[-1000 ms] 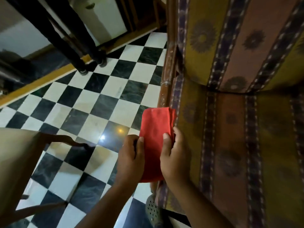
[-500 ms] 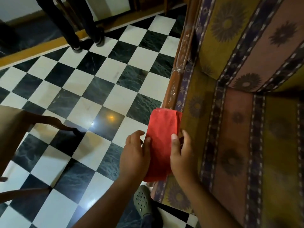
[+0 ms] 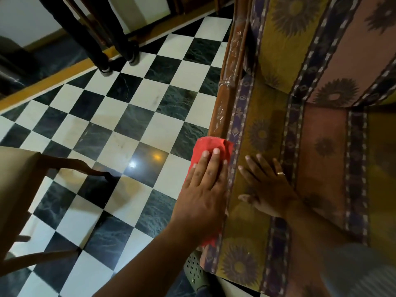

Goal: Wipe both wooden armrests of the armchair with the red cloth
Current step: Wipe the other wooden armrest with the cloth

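The red cloth (image 3: 216, 146) lies folded over the near end of the armchair's left wooden armrest (image 3: 229, 78). My left hand (image 3: 203, 189) lies flat on top of the cloth, fingers together and stretched forward, pressing it against the wood. My right hand (image 3: 267, 185), with a ring on one finger, rests open and flat on the patterned seat cushion (image 3: 321, 163) just right of the armrest, holding nothing. The armrest's far part is bare, brown and scuffed. The other armrest is out of view.
A black-and-white checkered tile floor (image 3: 120, 133) spreads to the left. A beige chair with a curved wooden arm (image 3: 70, 163) stands at the lower left. Dark furniture legs (image 3: 102, 61) stand at the far left. A grey perforated shoe (image 3: 195, 273) shows below the armrest.
My right hand let go of the cloth and moved right onto the seat cushion. My left hand shifted from the cloth's left edge to lie flat on top of it.
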`<state>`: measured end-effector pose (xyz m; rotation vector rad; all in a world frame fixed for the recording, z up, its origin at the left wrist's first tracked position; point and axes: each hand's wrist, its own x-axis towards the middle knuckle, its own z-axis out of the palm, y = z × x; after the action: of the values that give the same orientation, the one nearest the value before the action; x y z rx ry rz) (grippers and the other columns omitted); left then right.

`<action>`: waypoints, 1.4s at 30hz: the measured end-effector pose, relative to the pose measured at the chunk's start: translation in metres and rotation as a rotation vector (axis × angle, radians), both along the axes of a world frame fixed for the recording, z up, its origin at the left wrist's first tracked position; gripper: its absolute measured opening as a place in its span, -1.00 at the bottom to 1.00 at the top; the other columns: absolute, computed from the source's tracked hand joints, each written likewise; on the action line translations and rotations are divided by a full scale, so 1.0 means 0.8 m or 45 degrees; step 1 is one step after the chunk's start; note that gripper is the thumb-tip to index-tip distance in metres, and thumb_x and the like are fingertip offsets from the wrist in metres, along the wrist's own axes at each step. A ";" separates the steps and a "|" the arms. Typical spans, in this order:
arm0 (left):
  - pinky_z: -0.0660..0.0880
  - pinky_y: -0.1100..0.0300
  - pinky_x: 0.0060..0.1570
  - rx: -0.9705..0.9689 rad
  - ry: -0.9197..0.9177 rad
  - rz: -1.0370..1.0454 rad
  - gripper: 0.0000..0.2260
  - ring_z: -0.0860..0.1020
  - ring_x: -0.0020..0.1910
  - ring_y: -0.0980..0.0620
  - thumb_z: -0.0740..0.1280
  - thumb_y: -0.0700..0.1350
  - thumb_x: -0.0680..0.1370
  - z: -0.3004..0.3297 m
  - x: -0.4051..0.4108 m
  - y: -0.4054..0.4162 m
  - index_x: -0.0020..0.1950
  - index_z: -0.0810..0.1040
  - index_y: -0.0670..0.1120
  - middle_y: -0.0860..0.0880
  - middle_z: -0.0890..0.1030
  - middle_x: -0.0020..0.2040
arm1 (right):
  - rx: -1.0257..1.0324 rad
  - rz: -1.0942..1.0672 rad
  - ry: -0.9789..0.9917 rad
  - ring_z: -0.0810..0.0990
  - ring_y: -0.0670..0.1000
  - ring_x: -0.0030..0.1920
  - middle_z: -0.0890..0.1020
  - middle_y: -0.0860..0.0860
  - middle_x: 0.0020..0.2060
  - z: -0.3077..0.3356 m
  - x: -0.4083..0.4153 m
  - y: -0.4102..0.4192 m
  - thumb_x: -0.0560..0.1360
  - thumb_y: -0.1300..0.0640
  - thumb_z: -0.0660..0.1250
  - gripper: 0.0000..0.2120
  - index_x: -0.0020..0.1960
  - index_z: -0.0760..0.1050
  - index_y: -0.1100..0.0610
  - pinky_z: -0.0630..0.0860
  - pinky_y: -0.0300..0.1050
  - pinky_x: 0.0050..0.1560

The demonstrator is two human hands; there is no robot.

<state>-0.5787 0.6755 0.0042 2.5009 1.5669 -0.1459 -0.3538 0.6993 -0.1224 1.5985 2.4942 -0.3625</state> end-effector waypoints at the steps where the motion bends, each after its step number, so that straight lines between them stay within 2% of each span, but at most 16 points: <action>1: -0.21 -0.11 0.46 -0.016 -0.013 -0.024 -0.40 -0.30 0.59 -0.08 -0.18 0.22 0.66 -0.006 -0.001 0.009 0.61 -0.20 -0.04 -0.08 -0.22 0.63 | 0.015 -0.025 0.041 0.09 0.23 0.58 0.15 0.08 0.59 -0.017 0.000 -0.002 0.47 -0.44 0.07 -0.21 0.55 0.22 0.01 0.08 0.39 0.46; 4: -0.33 -0.02 0.48 -0.087 -0.132 -0.025 -0.40 -0.42 0.56 0.02 -0.22 0.25 0.63 -0.005 0.000 0.040 0.57 -0.35 0.03 -0.02 -0.36 0.59 | 0.108 -0.023 0.096 0.05 0.21 0.59 0.13 0.07 0.60 -0.030 0.003 -0.009 0.48 -0.46 0.10 -0.20 0.56 0.18 0.00 0.04 0.39 0.47; 7: -0.11 -0.13 0.58 -0.054 -0.222 -0.042 -0.38 -0.31 0.60 -0.06 -0.21 0.27 0.61 -0.003 0.013 0.085 0.58 -0.25 0.00 -0.05 -0.23 0.63 | 0.135 -0.023 0.097 0.00 0.19 0.60 0.06 0.06 0.61 -0.031 0.004 -0.006 0.49 -0.47 0.05 -0.19 0.58 0.13 -0.01 0.02 0.38 0.48; 10: 0.00 -0.18 0.58 0.002 -0.278 -0.039 -0.44 -0.19 0.62 -0.11 -0.12 0.17 0.66 -0.002 0.027 0.123 0.60 -0.11 -0.03 -0.09 -0.08 0.65 | 0.135 -0.033 0.098 -0.03 0.17 0.60 0.03 0.04 0.62 -0.036 0.003 -0.006 0.49 -0.48 0.04 -0.18 0.59 0.09 -0.03 -0.02 0.35 0.51; 12: 0.02 -0.18 0.57 0.029 -0.339 0.005 -0.46 -0.15 0.62 -0.10 0.03 0.06 0.68 -0.004 0.031 0.132 0.62 -0.01 -0.07 -0.09 -0.03 0.65 | 0.127 -0.033 0.104 -0.04 0.16 0.60 0.01 0.03 0.62 -0.039 0.003 -0.006 0.49 -0.49 0.03 -0.18 0.59 0.07 -0.04 -0.03 0.34 0.51; 14: 0.01 -0.17 0.58 0.034 -0.457 0.060 -0.45 -0.13 0.63 -0.11 0.09 0.01 0.67 -0.004 0.033 0.130 0.62 0.03 -0.11 -0.11 -0.01 0.65 | 0.105 -0.036 0.102 -0.06 0.15 0.60 -0.01 0.02 0.62 -0.038 0.004 -0.005 0.49 -0.49 0.02 -0.17 0.60 0.05 -0.04 0.00 0.35 0.50; 18: -0.09 -0.04 0.60 -0.046 -0.642 0.202 -0.41 -0.20 0.62 -0.09 0.09 0.02 0.69 -0.005 0.027 0.110 0.63 -0.10 -0.12 -0.10 -0.11 0.65 | 0.093 -0.044 0.095 -0.08 0.15 0.60 -0.03 0.02 0.62 -0.038 0.006 -0.005 0.49 -0.50 0.01 -0.16 0.60 0.03 -0.04 0.02 0.36 0.50; 22: -0.16 -0.01 0.58 -0.049 -0.522 0.124 -0.40 -0.24 0.62 -0.08 0.05 0.05 0.69 -0.007 0.004 0.060 0.62 -0.17 -0.10 -0.10 -0.19 0.64 | 0.100 -0.038 0.122 -0.05 0.16 0.60 0.01 0.04 0.62 -0.037 0.005 -0.004 0.48 -0.49 0.03 -0.16 0.59 0.08 -0.02 0.02 0.37 0.49; 26: -0.16 -0.14 0.53 -0.025 -0.350 0.028 -0.40 -0.26 0.61 -0.13 -0.06 0.14 0.67 -0.006 -0.007 0.023 0.60 -0.24 -0.05 -0.10 -0.21 0.62 | 0.142 -0.034 0.177 -0.01 0.19 0.60 0.06 0.06 0.61 -0.038 0.006 -0.005 0.48 -0.47 0.09 -0.17 0.58 0.13 0.00 0.05 0.38 0.47; 30: -0.06 -0.19 0.55 -0.054 -0.214 -0.024 -0.37 -0.24 0.60 -0.18 -0.02 0.15 0.64 -0.005 -0.002 0.035 0.61 -0.17 -0.09 -0.13 -0.17 0.63 | 0.211 -0.026 0.236 0.03 0.20 0.59 0.10 0.08 0.61 -0.041 0.006 -0.008 0.49 -0.44 0.15 -0.18 0.58 0.16 0.03 0.09 0.40 0.45; 32: -0.09 -0.18 0.55 -0.043 -0.176 -0.074 -0.37 -0.24 0.61 -0.16 -0.07 0.20 0.65 -0.006 0.003 0.053 0.62 -0.15 -0.08 -0.11 -0.15 0.64 | 0.210 -0.027 0.241 0.03 0.20 0.59 0.10 0.08 0.61 -0.042 0.007 -0.009 0.49 -0.44 0.14 -0.18 0.58 0.16 0.03 0.09 0.39 0.46; 34: -0.16 -0.16 0.53 -0.015 -0.181 -0.114 -0.37 -0.22 0.62 -0.13 -0.14 0.25 0.65 -0.006 0.010 0.071 0.63 -0.12 -0.05 -0.08 -0.11 0.65 | 0.182 -0.035 0.211 0.01 0.19 0.60 0.07 0.06 0.61 -0.041 0.008 -0.007 0.49 -0.46 0.10 -0.18 0.58 0.14 0.01 0.07 0.38 0.47; 37: -0.04 -0.19 0.56 -0.020 -0.267 -0.121 -0.35 -0.17 0.62 -0.12 -0.22 0.29 0.63 -0.003 0.015 0.096 0.62 -0.06 -0.06 -0.09 -0.05 0.65 | 0.143 -0.044 0.196 -0.02 0.17 0.60 0.03 0.04 0.62 -0.041 0.005 -0.006 0.49 -0.48 0.06 -0.17 0.59 0.10 -0.02 0.06 0.37 0.48; 40: 0.06 -0.21 0.57 -0.016 -0.359 -0.041 -0.39 -0.18 0.62 -0.14 -0.11 0.21 0.65 0.002 0.024 0.123 0.59 -0.11 -0.09 -0.13 -0.07 0.64 | 0.107 -0.053 0.200 -0.04 0.17 0.60 0.02 0.03 0.62 -0.041 0.006 -0.006 0.49 -0.49 0.04 -0.17 0.60 0.06 -0.03 0.06 0.37 0.48; 42: -0.01 -0.14 0.59 -0.065 -0.432 0.052 -0.37 -0.21 0.62 -0.10 -0.04 0.16 0.65 0.004 0.032 0.139 0.60 -0.16 -0.11 -0.13 -0.13 0.64 | 0.107 -0.065 0.206 -0.04 0.16 0.60 0.03 0.03 0.62 -0.041 0.006 -0.007 0.49 -0.49 0.04 -0.16 0.60 0.05 -0.03 0.06 0.36 0.49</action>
<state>-0.5532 0.7866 0.0074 2.3027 1.4513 0.2299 -0.3490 0.6939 -0.1552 1.7325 2.6237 -0.4143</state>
